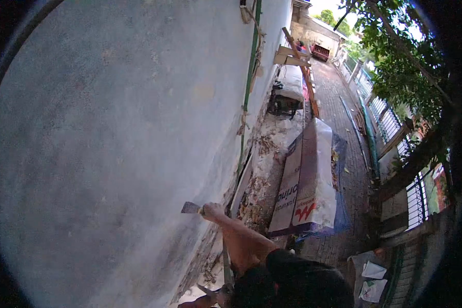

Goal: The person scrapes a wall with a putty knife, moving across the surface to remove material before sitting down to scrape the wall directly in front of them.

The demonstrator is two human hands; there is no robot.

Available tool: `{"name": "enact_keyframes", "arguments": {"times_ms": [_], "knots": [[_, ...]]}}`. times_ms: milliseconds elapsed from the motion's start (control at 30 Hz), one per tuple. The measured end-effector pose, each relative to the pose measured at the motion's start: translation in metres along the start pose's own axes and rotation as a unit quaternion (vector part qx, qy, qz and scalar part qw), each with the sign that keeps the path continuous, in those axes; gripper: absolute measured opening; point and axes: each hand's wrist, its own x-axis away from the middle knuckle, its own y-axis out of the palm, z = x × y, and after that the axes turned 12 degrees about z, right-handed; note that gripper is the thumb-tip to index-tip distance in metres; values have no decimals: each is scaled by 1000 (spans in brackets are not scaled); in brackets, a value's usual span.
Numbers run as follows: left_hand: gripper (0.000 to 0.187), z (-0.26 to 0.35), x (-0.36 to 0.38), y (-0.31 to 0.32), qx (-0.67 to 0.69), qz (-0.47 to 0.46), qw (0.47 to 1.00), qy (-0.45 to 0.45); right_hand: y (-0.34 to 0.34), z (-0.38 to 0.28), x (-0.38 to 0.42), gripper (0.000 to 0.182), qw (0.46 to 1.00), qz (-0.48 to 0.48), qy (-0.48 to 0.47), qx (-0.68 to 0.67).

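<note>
My right hand (213, 211) is closed round the handle of a putty knife (191, 207). Its flat grey blade points left, close over the pale, patchy plastered wall (113, 128). The right forearm comes up from a black sleeve at the bottom of the view. My left hand (203, 302) is low at the bottom edge, partly cut off and dark. A thin grey, blade-like piece (206, 290) shows right at it, but I cannot tell what the hand holds.
A green pole (251, 66) with ties runs along the wall. Beside it lie rubble and a printed banner sheet (313, 179) over something. A wooden plank (305, 77) leans further off. A brick path (344, 143), a fence (418, 200) and a tree (405, 56) are to the right.
</note>
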Motion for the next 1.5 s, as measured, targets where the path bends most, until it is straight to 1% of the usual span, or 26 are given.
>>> {"name": "enact_keyframes", "arguments": {"times_ms": [100, 167, 233, 300, 400, 433, 500, 567, 600, 633, 733, 767, 833, 867, 900, 933, 967, 1033, 1067, 1133, 1167, 1267, 1300, 1400, 1433, 1500], "knots": [[38, 4, 7, 0, 0, -4, 1000, -19, 35, 16, 0, 31, 998, 57, -19, 17], [38, 8, 11, -5, 2, -4, 999, -34, 24, 15, 8, 32, 994, 102, -8, -22], [37, 17, 12, -24, 14, 3, 997, -78, 5, -13, 27, 33, 991, 113, -18, -63], [36, 22, 13, -53, 94, 17, 994, -55, -34, -40, 55, 35, 989, 111, -24, -93], [35, 14, 13, -30, 29, 28, 996, -74, 5, -30, 57, 27, 981, 145, 20, -131], [35, 7, 15, -19, 43, 31, 996, -65, 7, -29, 53, 25, 961, 134, 29, -241], [34, -2, 8, -3, 72, 42, 996, -41, 6, -30, 31, 25, 883, 116, 41, -453], [32, 14, 12, -35, 66, 47, 997, -6, -26, -42, 2, 27, 826, 201, 7, -526], [31, 22, 12, -49, 63, 51, 997, 14, -53, -43, -6, 30, 815, 196, 11, -545], [31, 21, 8, -45, 69, 60, 995, 27, -83, -44, -10, 32, 802, 192, 13, -565], [32, -9, 15, -10, 73, 89, 992, 58, -132, -53, -1, 36, 751, 175, 47, -635], [33, -19, 14, 2, 75, 100, 990, 72, -134, -59, 10, 36, 729, 131, 85, -667], [35, -16, 3, 7, 88, 124, 983, 105, -131, -57, -4, 28, 738, 178, 76, -647], [34, -9, 1, 4, 87, 105, 987, 89, -129, -51, -12, 26, 744, 199, 72, -634], [35, 8, 6, -22, 85, 84, 990, 70, -147, -47, -22, 23, 717, 294, 28, -631], [35, 5, 10, -16, 81, 84, 992, 46, -174, -44, -34, 27, 681, 384, -13, -623], [35, 4, 13, -12, 77, 84, 993, 22, -211, -42, -31, 33, 695, 394, 3, -602], [33, 0, 13, -6, 67, 81, 994, 1, -242, -41, -12, 44, 712, 421, 2, -562], [32, -2, 12, -4, 63, 80, 995, -2, -244, -43, -5, 45, 717, 438, -21, -542], [31, -4, 9, -1, 57, 79, 995, -4, -245, -51, 16, 45, 726, 415, -59, -545], [30, -5, 8, 0, 56, 78, 995, -4, -241, -55, 31, 45, 731, 372, -74, -568], [28, -2, 7, 2, 54, 73, 996, -6, -254, -40, 10, 40, 714, 334, -92, -609], [28, -3, 8, 1, 51, 71, 996, -6, -292, -39, 25, 40, 728, 276, -48, -626], [27, -3, 6, 1, 47, 67, 997, -5, -297, -40, 35, 38, 742, 260, -40, -617], [27, -4, 5, 1, 48, 66, 997, -4, -281, -47, 41, 38, 753, 304, -74, -579], [26, -1, 4, 3, 49, 62, 997, -7, -277, -49, 47, 38, 738, 273, -57, -614]]}}
